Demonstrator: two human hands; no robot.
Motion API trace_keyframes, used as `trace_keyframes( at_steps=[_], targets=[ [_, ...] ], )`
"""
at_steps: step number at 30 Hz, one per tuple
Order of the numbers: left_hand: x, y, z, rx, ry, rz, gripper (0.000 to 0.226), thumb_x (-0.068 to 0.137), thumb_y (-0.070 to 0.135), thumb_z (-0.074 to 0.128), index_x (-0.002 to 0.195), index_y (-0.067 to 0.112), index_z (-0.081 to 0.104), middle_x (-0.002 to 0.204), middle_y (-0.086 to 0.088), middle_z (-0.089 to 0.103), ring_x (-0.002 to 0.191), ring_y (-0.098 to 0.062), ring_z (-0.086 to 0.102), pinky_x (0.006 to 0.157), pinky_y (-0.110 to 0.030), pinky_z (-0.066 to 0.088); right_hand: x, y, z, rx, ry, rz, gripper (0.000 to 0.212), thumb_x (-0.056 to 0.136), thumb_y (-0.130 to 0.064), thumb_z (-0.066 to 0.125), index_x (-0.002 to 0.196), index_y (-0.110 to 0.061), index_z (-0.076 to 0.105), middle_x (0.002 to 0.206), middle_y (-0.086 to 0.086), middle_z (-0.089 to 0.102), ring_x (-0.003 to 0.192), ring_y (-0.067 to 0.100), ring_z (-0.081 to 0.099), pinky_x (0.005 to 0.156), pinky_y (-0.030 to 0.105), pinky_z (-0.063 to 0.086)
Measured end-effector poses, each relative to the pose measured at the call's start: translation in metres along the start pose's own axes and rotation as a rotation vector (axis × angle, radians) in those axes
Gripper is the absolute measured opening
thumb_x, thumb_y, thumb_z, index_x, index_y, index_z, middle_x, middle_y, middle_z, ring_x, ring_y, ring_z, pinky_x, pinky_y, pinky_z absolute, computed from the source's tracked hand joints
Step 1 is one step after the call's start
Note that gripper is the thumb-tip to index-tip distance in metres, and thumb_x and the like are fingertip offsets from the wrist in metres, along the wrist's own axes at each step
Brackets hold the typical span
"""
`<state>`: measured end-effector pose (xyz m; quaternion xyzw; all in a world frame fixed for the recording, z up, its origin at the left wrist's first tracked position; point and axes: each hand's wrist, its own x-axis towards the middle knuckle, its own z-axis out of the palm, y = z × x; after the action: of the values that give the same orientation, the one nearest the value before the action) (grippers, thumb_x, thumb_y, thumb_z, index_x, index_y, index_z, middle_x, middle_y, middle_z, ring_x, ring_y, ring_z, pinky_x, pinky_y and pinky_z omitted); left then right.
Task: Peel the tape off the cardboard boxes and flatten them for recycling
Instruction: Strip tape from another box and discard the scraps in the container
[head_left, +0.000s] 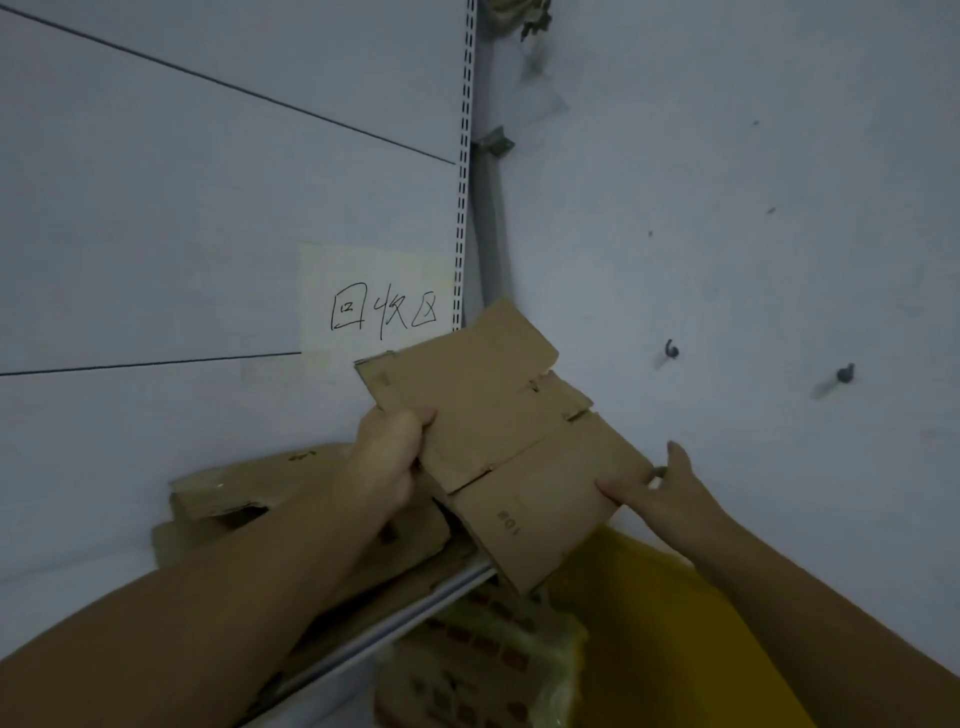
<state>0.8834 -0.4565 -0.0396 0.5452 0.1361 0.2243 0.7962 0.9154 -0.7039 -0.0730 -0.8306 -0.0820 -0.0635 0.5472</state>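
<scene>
I hold a flattened brown cardboard box (498, 436) up in front of the wall corner, its flaps spread out flat. My left hand (389, 452) grips its left edge, thumb on the front face. My right hand (660, 483) pinches its lower right edge with thumb and fingers. No tape shows on the side facing me. Below my left arm, other flattened cardboard pieces (260, 488) lie stacked on a white shelf.
A paper sign (379, 301) with handwritten characters is stuck on the white panel behind the box. The metal shelf edge (415, 603) runs diagonally below. A yellow bag (649, 623) and wrapped packets (483, 660) sit at the bottom right. Hooks (672, 349) stick out of the right wall.
</scene>
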Motion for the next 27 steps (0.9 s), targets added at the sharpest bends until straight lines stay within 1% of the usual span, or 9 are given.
trace_keyframes(
  at_steps=[3, 6, 9, 12, 15, 18, 20, 24, 27],
  targets=[
    [0.04, -0.001, 0.014, -0.015, 0.006, 0.046, 0.025, 0.092, 0.01, 0.057, 0.117, 0.017, 0.057, 0.106, -0.006, 0.068, 0.089, -0.024, 0.065, 0.069, -0.033, 0.054, 0.048, -0.005, 0.012, -0.263, -0.04, -0.123, 0.098, 0.086, -0.043, 0.063, 0.151, -0.017, -0.005, 0.159, 0.005, 0.004, 0.144, 0.023, 0.012, 0.113, 0.039, 0.021],
    [0.079, 0.003, 0.032, -0.077, -0.014, 0.061, 0.026, 0.094, 0.009, 0.053, 0.117, 0.018, 0.055, 0.106, -0.005, 0.067, 0.091, -0.023, 0.066, 0.067, -0.034, 0.054, 0.096, -0.022, 0.016, -0.285, 0.023, -0.339, 0.071, 0.094, -0.041, 0.05, 0.15, -0.02, 0.014, 0.157, 0.003, 0.018, 0.141, 0.02, 0.022, 0.112, 0.034, 0.022],
    [0.11, 0.014, 0.05, -0.1, -0.045, 0.123, 0.029, 0.095, 0.008, 0.051, 0.122, 0.017, 0.054, 0.106, -0.003, 0.068, 0.093, -0.023, 0.066, 0.069, -0.033, 0.054, 0.143, -0.046, 0.009, -0.236, 0.087, -0.398, 0.068, 0.091, -0.048, 0.05, 0.147, -0.025, 0.019, 0.154, 0.004, 0.025, 0.137, 0.023, 0.031, 0.108, 0.038, 0.029],
    [0.125, 0.012, 0.057, -0.072, 0.028, 0.176, 0.026, 0.094, 0.007, 0.052, 0.119, 0.015, 0.056, 0.103, -0.003, 0.068, 0.092, -0.022, 0.066, 0.071, -0.033, 0.055, 0.187, -0.05, 0.009, -0.173, -0.105, -0.244, 0.067, 0.089, -0.06, 0.043, 0.145, -0.031, 0.02, 0.149, 0.007, 0.033, 0.128, 0.03, 0.041, 0.093, 0.039, 0.04],
    [0.135, 0.005, 0.051, -0.004, 0.153, 0.16, 0.025, 0.092, 0.007, 0.054, 0.117, 0.012, 0.059, 0.104, -0.007, 0.07, 0.089, -0.025, 0.067, 0.068, -0.034, 0.055, 0.22, -0.04, 0.021, -0.2, -0.285, -0.258, 0.061, 0.09, -0.062, 0.035, 0.141, -0.028, 0.035, 0.146, 0.006, 0.038, 0.126, 0.025, 0.042, 0.092, 0.033, 0.035],
    [0.138, -0.007, 0.046, 0.041, 0.259, 0.082, 0.021, 0.09, 0.012, 0.057, 0.111, 0.011, 0.061, 0.097, -0.011, 0.072, 0.081, -0.029, 0.069, 0.06, -0.035, 0.055, 0.244, -0.035, 0.04, -0.087, -0.372, -0.316, 0.064, 0.089, -0.06, 0.042, 0.14, -0.022, 0.039, 0.142, 0.003, 0.043, 0.118, 0.019, 0.047, 0.088, 0.028, 0.035],
    [0.136, -0.02, 0.044, 0.079, 0.329, 0.06, 0.024, 0.088, 0.014, 0.059, 0.111, 0.009, 0.062, 0.097, -0.013, 0.072, 0.083, -0.032, 0.07, 0.067, -0.04, 0.057, 0.252, -0.03, 0.052, -0.026, -0.443, -0.332, 0.053, 0.087, -0.057, 0.052, 0.126, -0.021, 0.048, 0.125, -0.001, 0.051, 0.101, 0.013, 0.051, 0.08, 0.027, 0.039],
    [0.134, -0.034, 0.049, 0.356, 0.514, 0.206, 0.037, 0.079, 0.018, 0.066, 0.114, 0.008, 0.06, 0.116, -0.014, 0.066, 0.091, -0.03, 0.066, 0.08, -0.044, 0.056, 0.274, -0.006, 0.073, -0.013, -0.568, -0.327, 0.034, 0.083, -0.047, 0.065, 0.103, -0.026, 0.049, 0.096, -0.009, 0.05, 0.083, 0.006, 0.05, 0.064, 0.023, 0.039],
    [0.124, -0.039, 0.063, 0.831, 0.707, 0.36, 0.062, 0.074, 0.038, 0.054, 0.131, 0.012, 0.051, 0.149, -0.007, 0.03, 0.12, -0.027, 0.046, 0.098, -0.031, 0.039, 0.286, 0.006, 0.092, 0.002, -0.609, -0.28, 0.023, 0.084, -0.043, 0.063, 0.084, -0.026, 0.047, 0.085, -0.008, 0.051, 0.077, 0.008, 0.051, 0.066, 0.026, 0.042]
  ],
)
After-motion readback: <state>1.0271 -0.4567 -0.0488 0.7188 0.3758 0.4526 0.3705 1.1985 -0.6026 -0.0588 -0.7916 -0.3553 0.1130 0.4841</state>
